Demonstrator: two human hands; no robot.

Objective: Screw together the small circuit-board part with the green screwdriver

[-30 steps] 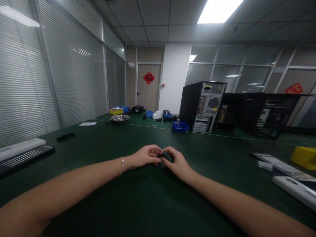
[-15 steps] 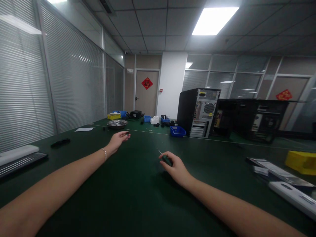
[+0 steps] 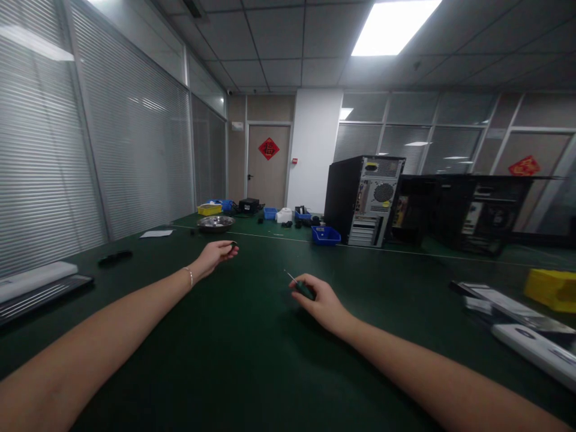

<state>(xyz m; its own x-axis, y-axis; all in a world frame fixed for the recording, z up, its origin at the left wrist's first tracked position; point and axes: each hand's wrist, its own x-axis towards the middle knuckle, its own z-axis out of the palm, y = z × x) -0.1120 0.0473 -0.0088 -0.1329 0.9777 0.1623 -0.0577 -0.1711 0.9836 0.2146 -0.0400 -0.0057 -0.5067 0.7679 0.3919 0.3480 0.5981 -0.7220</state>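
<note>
My left hand (image 3: 216,255) is raised over the green table (image 3: 243,360), its fingertips pinched round a small dark object (image 3: 233,245) too small to name. The round metal bowl (image 3: 216,224) stands just beyond it. In my right hand (image 3: 321,300) is a screwdriver (image 3: 305,290) with a dark green handle, its thin metal shaft pointing up and to the left. The two hands are apart, the left one farther from me.
A computer tower (image 3: 366,201) stands at the back right beside a blue bin (image 3: 326,236). More open cases (image 3: 486,210) are farther right. White and metal parts (image 3: 513,309) and a yellow bin (image 3: 551,290) lie right; a tray (image 3: 45,297) lies left.
The view has tilted slightly downward and shifted a little. Both hands keep nearly the same pose and hold the same things.
</note>
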